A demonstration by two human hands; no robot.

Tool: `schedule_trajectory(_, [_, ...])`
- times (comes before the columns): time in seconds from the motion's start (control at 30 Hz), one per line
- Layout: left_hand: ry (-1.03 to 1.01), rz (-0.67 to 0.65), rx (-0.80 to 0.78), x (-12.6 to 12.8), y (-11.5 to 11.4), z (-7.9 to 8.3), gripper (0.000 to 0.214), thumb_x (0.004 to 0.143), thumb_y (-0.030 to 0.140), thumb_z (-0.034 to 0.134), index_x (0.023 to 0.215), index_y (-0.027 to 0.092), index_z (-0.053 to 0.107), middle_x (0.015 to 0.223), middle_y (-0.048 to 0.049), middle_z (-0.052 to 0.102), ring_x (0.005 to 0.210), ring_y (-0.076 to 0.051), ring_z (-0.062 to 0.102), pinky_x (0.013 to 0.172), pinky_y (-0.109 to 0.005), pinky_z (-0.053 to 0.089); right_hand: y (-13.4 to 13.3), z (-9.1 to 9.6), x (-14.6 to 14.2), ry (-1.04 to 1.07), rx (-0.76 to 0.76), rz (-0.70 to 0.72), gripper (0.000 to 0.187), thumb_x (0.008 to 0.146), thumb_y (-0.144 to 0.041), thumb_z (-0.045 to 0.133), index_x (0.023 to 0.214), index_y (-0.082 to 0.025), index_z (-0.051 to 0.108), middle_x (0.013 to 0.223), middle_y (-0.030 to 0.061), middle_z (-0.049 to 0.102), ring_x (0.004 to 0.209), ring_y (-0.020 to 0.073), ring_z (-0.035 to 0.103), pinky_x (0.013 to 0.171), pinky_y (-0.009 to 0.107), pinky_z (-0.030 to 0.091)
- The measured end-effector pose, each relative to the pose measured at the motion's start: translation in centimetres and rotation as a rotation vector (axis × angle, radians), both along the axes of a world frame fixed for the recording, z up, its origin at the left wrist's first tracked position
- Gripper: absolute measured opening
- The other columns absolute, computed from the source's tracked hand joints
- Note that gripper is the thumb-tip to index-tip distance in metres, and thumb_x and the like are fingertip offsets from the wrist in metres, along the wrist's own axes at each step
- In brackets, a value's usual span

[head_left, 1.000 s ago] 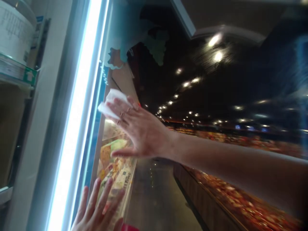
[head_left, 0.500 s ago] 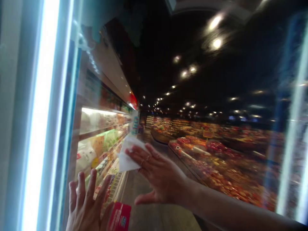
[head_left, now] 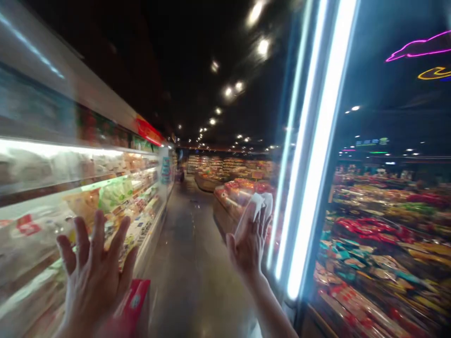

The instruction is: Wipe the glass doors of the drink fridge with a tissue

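My right hand [head_left: 248, 246] is raised against a glass door, its fingers laid over a crumpled white cloth [head_left: 259, 204] that it presses to the pane. It sits just left of the door's bright light strip [head_left: 310, 188]. My left hand [head_left: 93, 277] is up at the lower left with all fingers and the thumb spread flat. A red packet [head_left: 134, 300] shows under the heel of that hand on its thumb side. Whether the hand grips the packet I cannot tell.
A lit chiller shelf [head_left: 105, 188] with packaged food runs along the left. A shop aisle [head_left: 190, 263] leads ahead to low displays [head_left: 239, 185] of goods. More goods [head_left: 380, 263] show in the glass at the right. The picture is smeared by motion.
The view has swung right: the light strip went from the left edge to the right. My right hand and the cloth slid down and rightward across the glass. My left hand stayed flat.
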State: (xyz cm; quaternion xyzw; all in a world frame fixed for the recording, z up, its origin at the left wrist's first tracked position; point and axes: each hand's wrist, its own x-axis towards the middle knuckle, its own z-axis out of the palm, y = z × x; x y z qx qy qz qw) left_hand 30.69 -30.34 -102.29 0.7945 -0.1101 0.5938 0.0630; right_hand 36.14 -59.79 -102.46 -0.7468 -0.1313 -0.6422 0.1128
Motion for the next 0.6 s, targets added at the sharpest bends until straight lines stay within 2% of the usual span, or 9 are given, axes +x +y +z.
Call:
schedule_trajectory(0.03, [0.009, -0.014, 0.033, 0.2, -1.6, -0.2, 0.089, 0.092, 0.021, 0.06, 0.163, 0.035, 0.008, 0.174, -0.0092, -0.003, 0.159, -0.043, -0.005, 0.122, -0.078, 0.006, -0.8, -0.9, 0.0, 0.009, -0.004, 0.021, 0.093, 0.098, -0.069, 0.027, 0.166, -0.01, 0.001, 0.17, 0.0244, 0.018, 0.159, 0.0449, 0.012, 0.114, 0.083, 0.027])
schedule_trajectory(0.13, [0.02, -0.069, 0.108, 0.7, -6.4, -1.3, 0.09, 0.09, 0.019, 0.061, 0.163, 0.037, 0.011, 0.174, -0.0078, 0.003, 0.16, -0.04, 0.0, 0.124, -0.076, 0.008, -2.8, -3.4, 0.3, 0.022, -0.235, 0.072, 0.098, 0.093, -0.077, 0.031, 0.166, -0.014, 0.012, 0.166, 0.0213, 0.032, 0.158, 0.043, 0.018, 0.114, 0.077, 0.036])
schedule_trajectory(0.17, [0.017, -0.078, 0.123, 0.8, -7.7, -1.8, 0.091, 0.089, 0.019, 0.062, 0.162, 0.038, 0.011, 0.174, -0.0068, 0.004, 0.16, -0.039, 0.001, 0.124, -0.076, 0.009, -3.7, -3.9, 0.4, 0.018, -0.267, 0.065, 0.099, 0.093, -0.077, 0.031, 0.166, -0.014, 0.012, 0.165, 0.0218, 0.035, 0.158, 0.0427, 0.02, 0.114, 0.075, 0.038])
schedule_trajectory(0.23, [0.012, -0.077, 0.136, 1.0, -9.7, -2.8, 0.093, 0.088, 0.017, 0.062, 0.162, 0.039, 0.011, 0.174, -0.0046, 0.006, 0.16, -0.038, 0.001, 0.125, -0.075, 0.008, -5.8, -4.8, 0.3, 0.018, -0.166, 0.029, 0.096, 0.097, -0.07, 0.031, 0.166, -0.01, 0.004, 0.163, 0.0248, 0.035, 0.156, 0.0431, 0.025, 0.113, 0.076, 0.038])
schedule_trajectory(0.33, [0.039, -0.064, 0.144, 1.3, -10.8, -4.3, 0.094, 0.087, 0.015, 0.064, 0.162, 0.04, 0.012, 0.174, -0.0029, 0.006, 0.16, -0.036, -0.001, 0.126, -0.074, 0.006, -7.4, -6.5, -0.3, 0.04, 0.088, 0.011, 0.084, 0.103, -0.056, 0.027, 0.165, -0.01, -0.006, 0.164, 0.0253, 0.034, 0.155, 0.0418, 0.028, 0.114, 0.078, 0.035])
schedule_trajectory(0.4, [0.051, -0.072, 0.145, 1.4, -10.8, -5.1, 0.093, 0.087, 0.017, 0.066, 0.162, 0.04, 0.014, 0.174, -0.0028, 0.01, 0.161, -0.035, 0.0, 0.127, -0.072, 0.004, -6.3, -8.0, -0.9, 0.029, 0.057, 0.033, 0.085, 0.102, -0.058, 0.028, 0.166, -0.009, -0.001, 0.164, 0.0232, 0.036, 0.158, 0.0393, 0.02, 0.116, 0.077, 0.033])
schedule_trajectory(0.47, [0.039, -0.103, 0.132, 1.5, -10.5, -5.5, 0.089, 0.088, 0.026, 0.067, 0.161, 0.04, 0.018, 0.174, -0.002, 0.012, 0.161, -0.035, 0.002, 0.128, -0.07, 0.001, -3.9, -8.8, -1.6, 0.038, -0.092, 0.047, 0.089, 0.1, -0.062, 0.032, 0.165, -0.007, 0.008, 0.165, 0.0217, 0.035, 0.16, 0.037, 0.011, 0.121, 0.071, 0.03])
schedule_trajectory(0.53, [0.025, -0.128, 0.091, 1.6, -10.0, -5.3, 0.081, 0.091, 0.037, 0.065, 0.16, 0.042, 0.022, 0.174, -0.0001, 0.009, 0.161, -0.035, 0.001, 0.128, -0.069, -0.002, -1.4, -8.1, -2.2, 0.08, -0.196, 0.05, 0.09, 0.099, -0.062, 0.037, 0.164, -0.004, 0.016, 0.167, 0.0218, 0.03, 0.161, 0.0377, 0.007, 0.123, 0.067, 0.028])
schedule_trajectory(0.6, [0.032, -0.12, 0.019, 1.6, -9.3, -5.0, 0.076, 0.093, 0.045, 0.062, 0.159, 0.044, 0.024, 0.175, 0.0008, 0.004, 0.161, -0.038, -0.002, 0.126, -0.07, -0.007, 0.5, -6.7, -2.5, 0.132, -0.182, 0.041, 0.088, 0.1, -0.058, 0.041, 0.162, -0.001, 0.018, 0.168, 0.0231, 0.025, 0.16, 0.0389, 0.005, 0.124, 0.065, 0.027])
